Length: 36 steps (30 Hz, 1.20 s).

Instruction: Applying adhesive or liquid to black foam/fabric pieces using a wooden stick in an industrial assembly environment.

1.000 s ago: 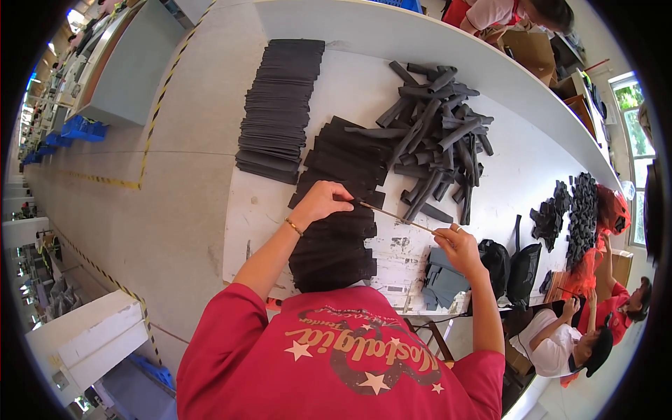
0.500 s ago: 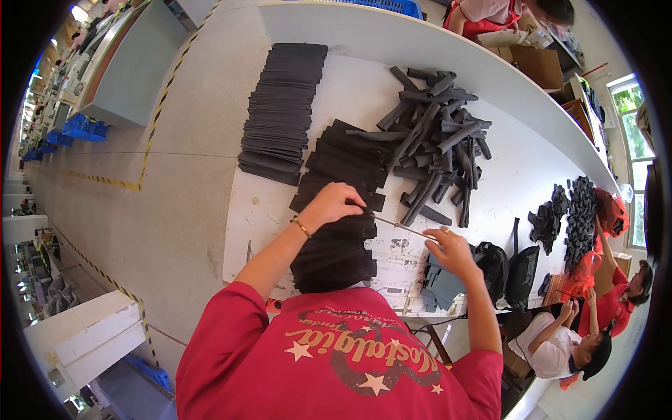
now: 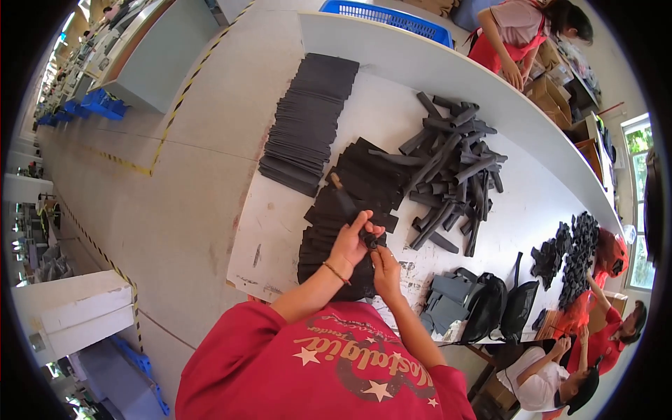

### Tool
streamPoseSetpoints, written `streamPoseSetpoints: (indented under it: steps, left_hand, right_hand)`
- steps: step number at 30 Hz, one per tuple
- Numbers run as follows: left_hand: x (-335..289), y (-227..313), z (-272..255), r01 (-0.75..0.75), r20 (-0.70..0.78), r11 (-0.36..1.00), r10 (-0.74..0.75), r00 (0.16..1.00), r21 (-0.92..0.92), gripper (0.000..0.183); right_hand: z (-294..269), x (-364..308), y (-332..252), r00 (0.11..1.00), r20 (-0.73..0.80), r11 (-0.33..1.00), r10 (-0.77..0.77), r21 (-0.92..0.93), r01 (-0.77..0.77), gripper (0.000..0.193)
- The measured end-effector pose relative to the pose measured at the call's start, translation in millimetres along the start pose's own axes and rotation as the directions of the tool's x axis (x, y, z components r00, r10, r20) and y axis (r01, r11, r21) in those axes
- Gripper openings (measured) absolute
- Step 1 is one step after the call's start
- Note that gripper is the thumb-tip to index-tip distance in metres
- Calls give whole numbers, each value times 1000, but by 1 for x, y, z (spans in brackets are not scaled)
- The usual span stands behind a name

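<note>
My left hand (image 3: 350,243) is closed around a dark fabric tube (image 3: 346,204) that slants up and away from me over the layered strips. At its far end shows a tan tip (image 3: 336,180), like the end of a stick; the rest of it is hidden. Close against the left hand, my right hand (image 3: 384,269) pinches at the bunched near end of the tube. Beneath and beyond both hands lies an overlapping row of black fabric strips (image 3: 360,164).
A neat row of flat black strips (image 3: 308,115) lies at the table's far left. Right of centre is a loose heap of rolled dark tubes (image 3: 458,157). Grey pieces (image 3: 446,297) and black bags (image 3: 486,297) sit at the right. Other people work beyond the partition (image 3: 420,56) and at right.
My right hand has come left and in to meet the left hand. The thin rod stretched between them no longer shows; a dark tube with a tan tip is now held.
</note>
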<state>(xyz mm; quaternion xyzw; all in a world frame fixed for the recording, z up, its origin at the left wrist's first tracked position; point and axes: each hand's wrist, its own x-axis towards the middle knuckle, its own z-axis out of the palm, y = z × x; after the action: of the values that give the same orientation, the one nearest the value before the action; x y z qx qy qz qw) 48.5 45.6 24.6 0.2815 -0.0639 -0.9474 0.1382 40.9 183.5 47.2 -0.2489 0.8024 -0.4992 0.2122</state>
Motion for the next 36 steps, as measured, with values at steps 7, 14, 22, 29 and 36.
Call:
streamPoseSetpoints:
  steps: [7, 14, 22, 29, 36]
  left_hand:
    - [-3, 12, 17, -36, -105, 997, 44, 994, 75, 23]
    - [5, 28, 29, -70, -176, 922, 147, 973, 381, 19]
    - [8, 21, 41, -155, -101, 972, 175, 979, 176, 53]
    - [-4, 14, 25, -83, -3, 897, 94, 996, 435, 40]
    - [57, 115, 30, -436, -133, 872, 470, 873, 222, 36]
  right_hand:
    - [15, -36, 1, 989, -131, 995, 64, -65, -73, 13]
    - [-12, -74, 11, 951, 126, 960, 281, -50, -277, 15]
    - [-54, -100, 1, 880, 233, 896, 415, 65, -440, 15]
    - [-39, -94, 3, 837, 299, 827, 459, 201, -525, 18]
    - [-122, -147, -1, 809, 437, 912, 393, -72, -404, 21]
